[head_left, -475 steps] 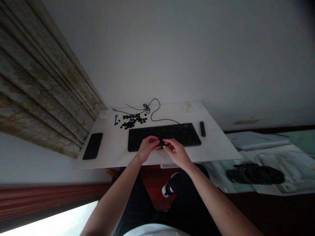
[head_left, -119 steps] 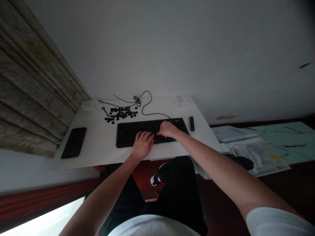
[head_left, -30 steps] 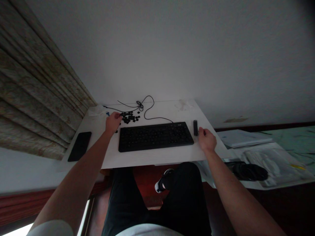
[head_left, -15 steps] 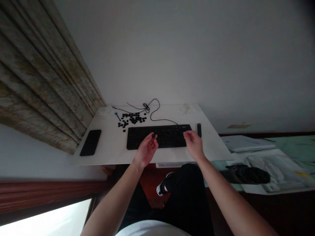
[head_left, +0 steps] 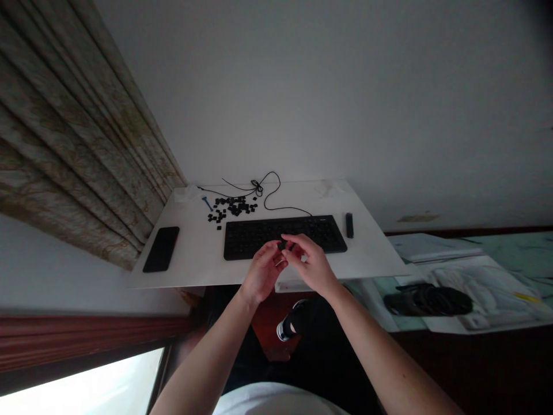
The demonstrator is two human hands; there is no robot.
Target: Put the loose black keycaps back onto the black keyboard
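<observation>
A small black keyboard keycap (head_left: 282, 245) is being pinched in a narrow grip by the fingertips of the right hand (head_left: 313, 266), just above the keyboard's front edge. The left hand (head_left: 261, 272) is curling up beside it, fingers close to the keycap, though whether they are touching it is hard to tell. Below them, a black keyboard (head_left: 254, 242) is lying on a white desk (head_left: 371, 259), with a scattered pile of loose keycaps (head_left: 233, 206) beyond it, near a tangled black cable (head_left: 276, 195) and a small blue tool (head_left: 207, 202).
</observation>
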